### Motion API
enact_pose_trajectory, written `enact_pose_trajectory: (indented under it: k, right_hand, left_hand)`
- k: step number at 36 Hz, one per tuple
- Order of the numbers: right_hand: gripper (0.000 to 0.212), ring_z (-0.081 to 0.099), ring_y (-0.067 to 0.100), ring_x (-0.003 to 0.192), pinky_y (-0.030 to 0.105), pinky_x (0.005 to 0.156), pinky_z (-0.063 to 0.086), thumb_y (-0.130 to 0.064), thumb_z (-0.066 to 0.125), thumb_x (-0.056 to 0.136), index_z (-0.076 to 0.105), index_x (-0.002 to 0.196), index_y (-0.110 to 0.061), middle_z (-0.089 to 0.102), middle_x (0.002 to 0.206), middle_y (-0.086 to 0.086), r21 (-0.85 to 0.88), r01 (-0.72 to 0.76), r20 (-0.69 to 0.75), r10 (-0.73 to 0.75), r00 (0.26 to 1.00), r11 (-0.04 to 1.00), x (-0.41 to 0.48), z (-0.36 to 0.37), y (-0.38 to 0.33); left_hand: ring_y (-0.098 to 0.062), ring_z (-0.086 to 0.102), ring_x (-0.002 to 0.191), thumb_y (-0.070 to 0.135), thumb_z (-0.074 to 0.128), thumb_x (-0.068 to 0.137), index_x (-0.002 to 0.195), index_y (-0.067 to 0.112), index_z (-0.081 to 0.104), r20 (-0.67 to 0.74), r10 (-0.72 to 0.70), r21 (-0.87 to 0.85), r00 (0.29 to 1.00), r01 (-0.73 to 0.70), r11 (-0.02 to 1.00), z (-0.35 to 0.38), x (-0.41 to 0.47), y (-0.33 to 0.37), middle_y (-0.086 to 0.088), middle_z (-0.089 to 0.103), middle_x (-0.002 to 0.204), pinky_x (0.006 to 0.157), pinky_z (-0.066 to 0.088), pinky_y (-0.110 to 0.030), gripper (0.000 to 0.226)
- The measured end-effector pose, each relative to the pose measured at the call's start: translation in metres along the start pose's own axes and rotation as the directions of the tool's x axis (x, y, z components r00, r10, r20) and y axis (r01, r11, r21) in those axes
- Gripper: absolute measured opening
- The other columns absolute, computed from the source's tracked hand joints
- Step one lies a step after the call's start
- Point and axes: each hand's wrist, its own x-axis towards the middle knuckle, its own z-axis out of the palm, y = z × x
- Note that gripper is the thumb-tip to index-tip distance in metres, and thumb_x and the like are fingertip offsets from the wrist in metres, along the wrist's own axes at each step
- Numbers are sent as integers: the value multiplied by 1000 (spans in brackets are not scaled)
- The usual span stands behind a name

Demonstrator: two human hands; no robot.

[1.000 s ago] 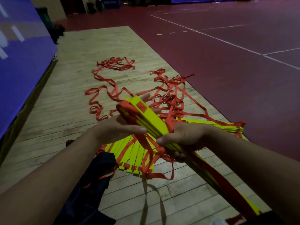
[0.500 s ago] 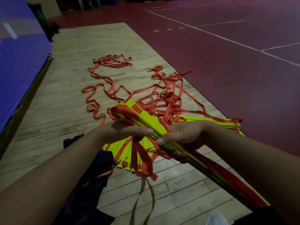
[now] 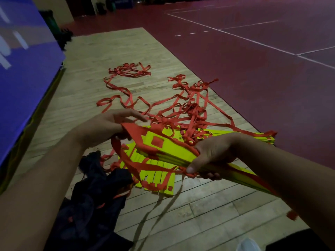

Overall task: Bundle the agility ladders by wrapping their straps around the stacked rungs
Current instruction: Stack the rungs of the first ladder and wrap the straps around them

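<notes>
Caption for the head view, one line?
Right hand grips stacked yellow rungs while left hand holds a red strap at their end.

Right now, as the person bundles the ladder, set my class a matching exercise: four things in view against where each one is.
Things: 1 rung stack; 2 strap end; 3 fanned rungs; 4 dark cloth.
Places: a spread on the wooden floor; b gripped in the right hand; c crumpled at near left; d pinched by the left hand.
Pairs: 1-b, 2-d, 3-a, 4-c.
</notes>
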Motion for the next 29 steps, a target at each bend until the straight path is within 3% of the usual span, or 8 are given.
enact_pose_trajectory:
  k: [2, 7, 10, 15, 20, 24, 26, 29]
  right_hand:
    - [42, 59, 20, 65, 30, 61, 54, -40, 69, 89, 55, 102, -3, 59, 74, 8, 18, 31, -29, -30, 999, 999, 0, 0, 0]
    - [68, 62, 21, 68, 34, 65, 54, -66, 48, 84, 58, 106, -3, 62, 75, 8, 151, 173, -184, -144, 972, 973, -6, 4, -4]
    - [70, 60, 21, 66, 35, 66, 54, -66, 47, 87, 58, 113, -2, 62, 73, 8, 191, 272, -214, -231, 949, 943, -4, 6, -6]
    - [56, 65, 24, 71, 39, 68, 57, -59, 59, 86, 64, 96, -4, 67, 77, 10, 142, 287, -304, -234, 923, 947, -1, 9, -7]
    - [77, 71, 33, 77, 48, 78, 61, -59, 70, 82, 61, 109, 12, 71, 89, 23, 18, 157, -364, -140, 921, 987, 5, 5, 3]
    - [74, 72, 27, 70, 39, 66, 61, -56, 72, 79, 63, 110, 11, 74, 83, 16, -74, 23, -336, -47, 941, 997, 6, 3, 5]
    - [62, 72, 26, 72, 35, 65, 60, -51, 71, 83, 65, 105, 7, 74, 81, 11, -124, -39, -303, 0, 953, 992, 8, 4, 4]
    - [64, 70, 31, 77, 39, 69, 61, -54, 75, 75, 66, 102, 3, 72, 85, 14, -153, -72, -290, 25, 957, 986, 9, 6, 3]
  left_hand:
    - [-8, 66, 72, 15, 59, 91, 102, 15, 74, -59, 79, -94, 995, -84, 992, 11, -6, 14, 7, 70, 75, 68, 55, -20, 19]
    - [-19, 49, 70, 4, 43, 103, 88, 19, 75, -395, 119, -118, 911, -178, 977, 12, -1, 8, -11, 58, 82, 68, 39, -29, 38]
    - [-17, 45, 69, 10, 45, 104, 95, 19, 70, -323, 77, -101, 943, -115, 988, 18, -5, 5, -6, 48, 76, 67, 36, -29, 29]
    - [-23, 67, 86, 6, 61, 94, 104, 19, 74, -225, 54, -136, 973, -86, 987, 7, -14, 9, -16, 65, 96, 86, 49, -43, 21]
    - [-26, 63, 100, 29, 83, 73, 128, 7, 63, 95, 91, -469, 991, -36, 882, -27, -29, 10, -18, 60, 114, 86, 54, -34, 63]
    - [-6, 61, 76, 47, 75, 81, 107, 18, 77, -119, 77, -78, 990, -87, 993, -23, -30, 24, 1, 66, 93, 65, 51, -18, 39]
    - [-4, 65, 77, 26, 66, 91, 95, 24, 78, -218, 183, 230, 959, -132, 964, -7, -28, 33, 5, 71, 90, 65, 52, -16, 13]
    - [-6, 69, 82, 8, 60, 96, 96, 19, 72, -396, 321, 327, 860, -194, 925, 3, -25, 35, 2, 72, 87, 73, 57, -22, 16]
